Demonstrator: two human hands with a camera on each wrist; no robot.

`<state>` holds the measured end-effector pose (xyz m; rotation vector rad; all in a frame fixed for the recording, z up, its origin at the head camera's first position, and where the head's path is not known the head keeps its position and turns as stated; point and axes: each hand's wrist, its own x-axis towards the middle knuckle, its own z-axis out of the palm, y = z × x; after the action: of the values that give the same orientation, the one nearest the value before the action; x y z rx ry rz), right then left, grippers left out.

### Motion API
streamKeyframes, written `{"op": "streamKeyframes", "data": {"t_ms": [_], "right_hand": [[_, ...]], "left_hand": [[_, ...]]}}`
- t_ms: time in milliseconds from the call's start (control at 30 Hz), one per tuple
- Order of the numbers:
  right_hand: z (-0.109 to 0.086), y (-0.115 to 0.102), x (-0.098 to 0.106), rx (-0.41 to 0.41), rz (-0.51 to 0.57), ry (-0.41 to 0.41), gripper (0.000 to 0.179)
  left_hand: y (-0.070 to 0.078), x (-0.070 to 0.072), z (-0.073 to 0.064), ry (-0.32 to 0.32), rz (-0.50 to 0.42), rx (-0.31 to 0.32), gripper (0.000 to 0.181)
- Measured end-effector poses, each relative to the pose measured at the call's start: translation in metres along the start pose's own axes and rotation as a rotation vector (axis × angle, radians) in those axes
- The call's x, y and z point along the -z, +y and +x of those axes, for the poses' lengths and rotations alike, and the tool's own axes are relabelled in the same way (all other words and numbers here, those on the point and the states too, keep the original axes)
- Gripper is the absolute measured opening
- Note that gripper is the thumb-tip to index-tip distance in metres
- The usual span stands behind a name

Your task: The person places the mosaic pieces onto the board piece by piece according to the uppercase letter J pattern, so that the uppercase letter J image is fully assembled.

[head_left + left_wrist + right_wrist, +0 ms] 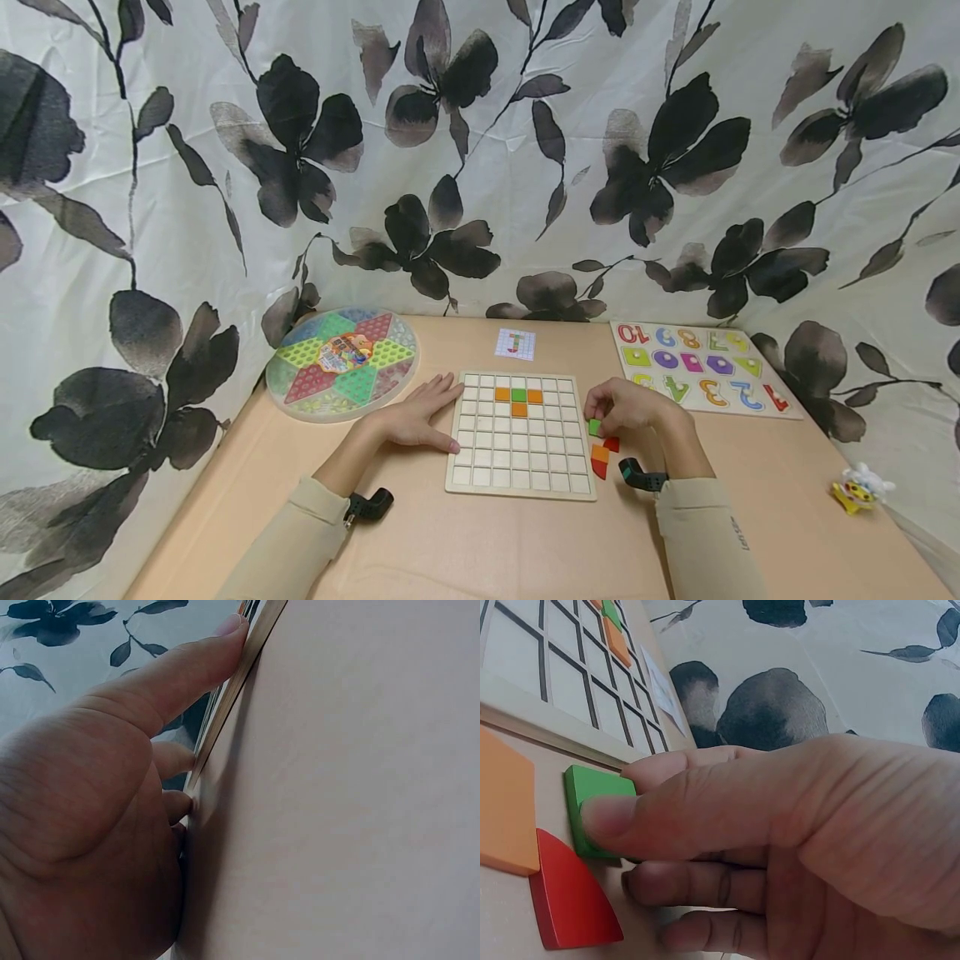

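A white gridded board (520, 494) with a pale wooden rim lies on the table. Near its top sit a green square tile (518, 394) and orange square tiles (519, 409) beside and below it. My left hand (411, 418) rests at the board's left side, fingers spread, with the thumb (217, 652) touching the rim. Just off the right edge, my right hand (628, 408) pinches another green square tile (604, 781) between thumb and index finger. Close below that hand lie an orange square tile (600, 453) and red curved-edged pieces (599, 469).
A small printed card (515, 344) lies behind the board. To the left is a round, colourful star-patterned game board (300, 385). A number puzzle board (720, 398) lies at the back right, and a small yellow and white toy (857, 492) stands near the right edge.
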<state>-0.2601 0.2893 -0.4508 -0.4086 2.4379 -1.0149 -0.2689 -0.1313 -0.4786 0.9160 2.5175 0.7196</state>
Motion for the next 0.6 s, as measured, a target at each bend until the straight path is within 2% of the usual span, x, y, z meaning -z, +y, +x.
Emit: {"op": "streamKeyframes", "data": {"t_ms": [600], "right_hand": [[-0.0017, -0.0007, 0.0027, 0.066, -0.006, 0.001, 0.012]], "left_hand": [[0.0028, 0.0017, -0.0013, -0.01, -0.003, 0.001, 0.112]]}}
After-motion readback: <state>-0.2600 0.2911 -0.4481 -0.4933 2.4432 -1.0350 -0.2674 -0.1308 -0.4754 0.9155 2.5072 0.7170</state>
